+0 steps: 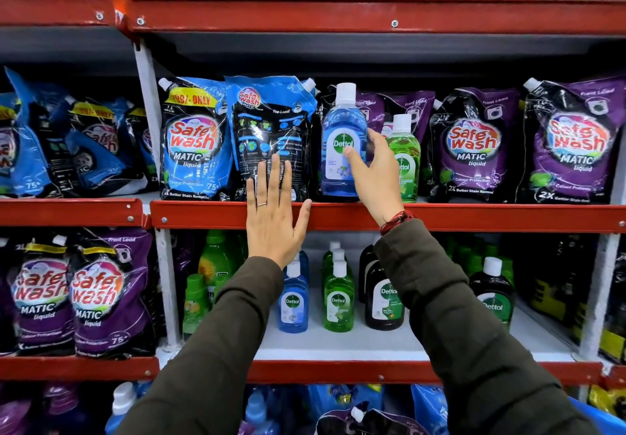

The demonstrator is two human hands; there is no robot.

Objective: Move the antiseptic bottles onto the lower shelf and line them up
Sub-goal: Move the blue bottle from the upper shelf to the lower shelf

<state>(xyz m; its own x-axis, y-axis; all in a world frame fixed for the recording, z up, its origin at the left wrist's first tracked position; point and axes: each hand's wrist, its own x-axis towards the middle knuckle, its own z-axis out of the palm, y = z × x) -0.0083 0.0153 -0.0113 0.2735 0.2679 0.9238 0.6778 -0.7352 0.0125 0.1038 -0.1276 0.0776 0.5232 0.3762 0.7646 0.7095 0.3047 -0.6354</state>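
Two bottles (343,150) stand on the upper shelf (474,217), between pouches (271,136) left and right. More bottles (338,299) stand on the lower shelf (372,343) beneath.

so the shelf edge (440,217) is red. blue bottle (342,150) with a white cap and a green-and-white logo, green bottle (404,163) next to it, also white-capped. pouches: blue-and-black pouch (194,143) with a yellow band, purple-and-black pouch (474,146). sleeves are dark olive, red thread on the right hand (376,170) wrist.
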